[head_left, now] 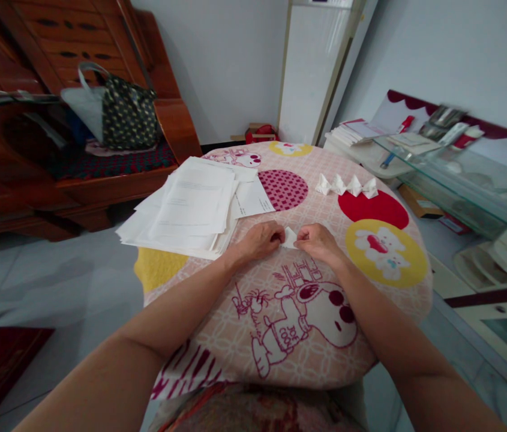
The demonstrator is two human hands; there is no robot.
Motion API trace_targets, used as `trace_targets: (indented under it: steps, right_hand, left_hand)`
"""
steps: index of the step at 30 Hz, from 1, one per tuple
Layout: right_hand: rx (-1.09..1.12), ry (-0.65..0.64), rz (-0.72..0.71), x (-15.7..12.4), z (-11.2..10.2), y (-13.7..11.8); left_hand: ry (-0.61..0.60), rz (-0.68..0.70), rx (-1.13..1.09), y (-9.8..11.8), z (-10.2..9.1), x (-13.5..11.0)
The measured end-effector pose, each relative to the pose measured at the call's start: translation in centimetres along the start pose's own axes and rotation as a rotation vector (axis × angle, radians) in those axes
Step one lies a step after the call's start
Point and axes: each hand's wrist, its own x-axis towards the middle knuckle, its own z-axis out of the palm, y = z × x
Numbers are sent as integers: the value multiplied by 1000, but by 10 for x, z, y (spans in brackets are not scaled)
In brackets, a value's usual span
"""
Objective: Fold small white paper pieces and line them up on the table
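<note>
A small folded piece of white paper [289, 237] rests on the patterned tablecloth [280, 324] of a round table. My left hand [261, 240] pinches its left side with curled fingers. My right hand [317, 241] pinches its right side the same way. Both hands rest on the cloth, and most of the paper is hidden between them. Several finished folded white paper shapes [347, 185] stand in a row farther back on the right.
A loose stack of white sheets [192, 210] covers the table's left side. A wooden bench [77, 174] with a dark bag [128, 114] stands at the left. A glass shelf [469, 180] with books and tins runs along the right.
</note>
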Motion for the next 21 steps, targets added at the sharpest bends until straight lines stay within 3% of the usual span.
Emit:
trace_targets:
  steps: [6,11,21]
  right_hand:
    - [-45,-1,92,-3,-2,-13]
    - [-104,6,79,-3,-1,-17]
    - [-27,-12,74,5,-1,-1]
  left_hand:
    - [47,-99,3,14,3,0]
    - [36,-166,7,19,5,2]
    - [18,-161,-174,4,2,6]
